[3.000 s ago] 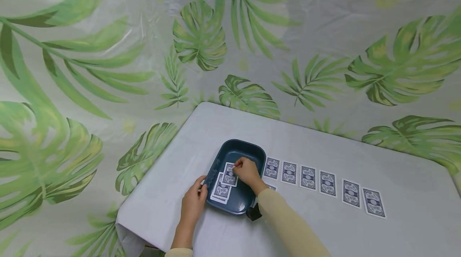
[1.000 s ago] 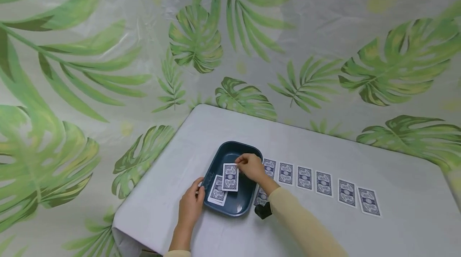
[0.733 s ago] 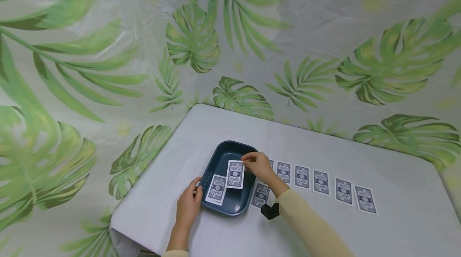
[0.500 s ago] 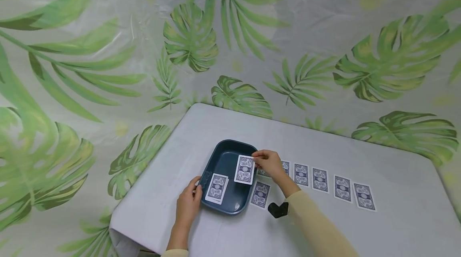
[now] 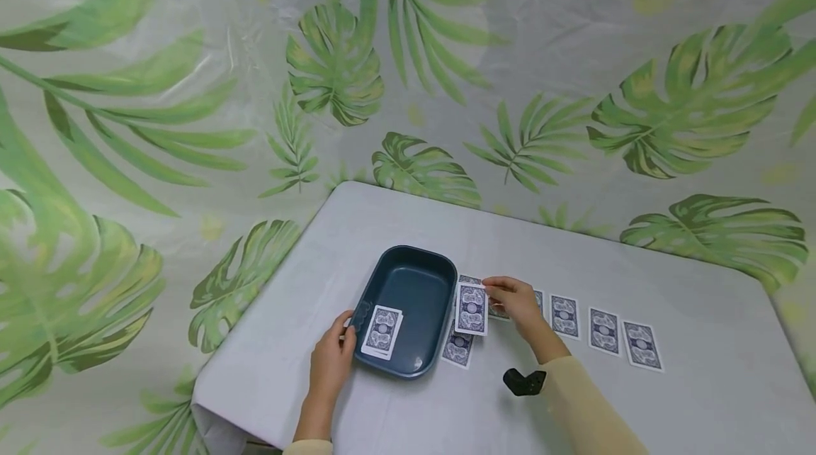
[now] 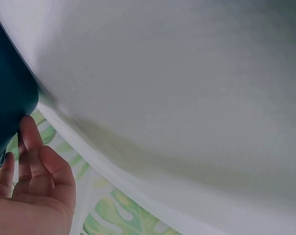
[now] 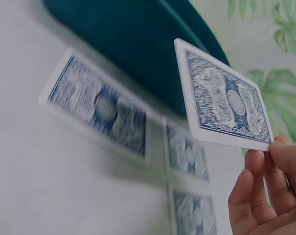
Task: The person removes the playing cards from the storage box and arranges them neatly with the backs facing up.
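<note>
Between thumb and fingers, my right hand (image 5: 519,306) pinches a playing card (image 5: 472,310) by its corner, patterned blue back showing. The card is raised over the table just right of the dark blue tray (image 5: 414,285); the right wrist view shows the card (image 7: 226,98) tilted, clear of the table. My left hand (image 5: 331,356) grips the tray's left side, its fingers (image 6: 31,131) against the tray wall (image 6: 11,88) in the left wrist view. Inside the tray, near its front left, lies a small, slightly uneven stack of cards (image 5: 382,331).
Several cards lie back up in a row to the tray's right, such as the far right card (image 5: 642,345); my right hand partly covers the row. One more card (image 5: 457,350) lies nearer me beside the tray. A black device (image 5: 525,382) sits at my right wrist.
My right hand has lifted the card off the stack in the tray and carried it rightward past the rim. The left hand stays at the tray's left side.
</note>
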`<action>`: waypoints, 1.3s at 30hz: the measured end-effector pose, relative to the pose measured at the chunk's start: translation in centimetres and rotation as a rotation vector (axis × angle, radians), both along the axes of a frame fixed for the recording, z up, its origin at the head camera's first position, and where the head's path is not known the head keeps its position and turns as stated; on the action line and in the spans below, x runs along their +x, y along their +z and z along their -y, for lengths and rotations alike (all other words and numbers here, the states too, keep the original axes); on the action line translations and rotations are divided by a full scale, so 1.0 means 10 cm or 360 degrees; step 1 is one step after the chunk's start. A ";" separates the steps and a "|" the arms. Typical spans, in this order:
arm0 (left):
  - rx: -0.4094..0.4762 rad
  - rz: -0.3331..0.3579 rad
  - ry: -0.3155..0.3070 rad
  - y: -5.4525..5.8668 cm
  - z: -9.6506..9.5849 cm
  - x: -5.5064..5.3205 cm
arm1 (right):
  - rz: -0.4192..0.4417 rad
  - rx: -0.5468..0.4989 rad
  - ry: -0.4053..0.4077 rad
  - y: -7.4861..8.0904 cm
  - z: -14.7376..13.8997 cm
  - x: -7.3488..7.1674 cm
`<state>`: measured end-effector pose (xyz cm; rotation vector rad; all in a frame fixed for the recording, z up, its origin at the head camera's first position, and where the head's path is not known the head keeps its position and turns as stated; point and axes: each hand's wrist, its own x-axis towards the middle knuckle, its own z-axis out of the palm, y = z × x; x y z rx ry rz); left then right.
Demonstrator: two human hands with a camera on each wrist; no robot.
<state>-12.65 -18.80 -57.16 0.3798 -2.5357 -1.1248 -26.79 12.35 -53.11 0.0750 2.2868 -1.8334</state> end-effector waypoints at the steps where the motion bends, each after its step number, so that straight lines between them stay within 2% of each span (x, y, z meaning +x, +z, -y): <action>1: -0.0004 -0.0006 0.0000 0.00 0.00 0.00 | 0.0021 -0.0005 -0.0012 -0.02 -0.04 0.01; 10: 0.0004 0.0045 -0.0012 0.00 -0.01 0.00 | 0.0088 0.0088 -0.0046 -0.21 -0.26 0.15; 17: 0.0003 0.0053 0.0000 -0.01 -0.02 0.00 | 0.0129 0.0061 -0.0138 -0.34 -0.38 0.25; 21: -0.0002 0.0054 0.0003 0.00 -0.02 0.00 | 0.0122 0.0069 -0.0139 -0.37 -0.42 0.30; 39: -0.0002 0.0042 -0.0011 0.00 -0.01 -0.01 | -0.0147 0.0521 -0.0097 -0.38 -0.42 0.45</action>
